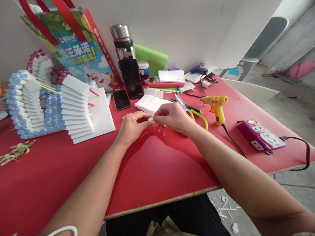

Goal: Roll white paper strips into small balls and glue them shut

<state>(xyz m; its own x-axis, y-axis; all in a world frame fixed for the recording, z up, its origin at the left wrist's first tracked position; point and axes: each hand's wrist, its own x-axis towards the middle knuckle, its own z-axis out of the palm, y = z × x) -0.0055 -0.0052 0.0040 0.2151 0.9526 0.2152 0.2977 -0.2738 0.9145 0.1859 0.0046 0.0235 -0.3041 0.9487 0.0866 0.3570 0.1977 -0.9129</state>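
Over the middle of the red table (157,170), my two hands meet fingertip to fingertip. My left hand (134,126) pinches a small white piece (150,119), too small and covered to name. Its other side is pinched by my right hand (173,116), whose fingers hide part of it. Just behind them lies a stack of white tissue sheets (150,103). Yellow-handled scissors (203,119) rest beyond my right wrist, partly hidden by it. A few tiny white scraps are on the table under my fingers.
Left stands a stepped white foam model (76,111) beside blue-and-white rolls (22,105). Behind are a shopping bag (83,49), a steel flask (121,36), a propped phone (131,78) and a flat phone (121,99). Right are a yellow glue gun (218,108) and a corded purple power strip (262,136).
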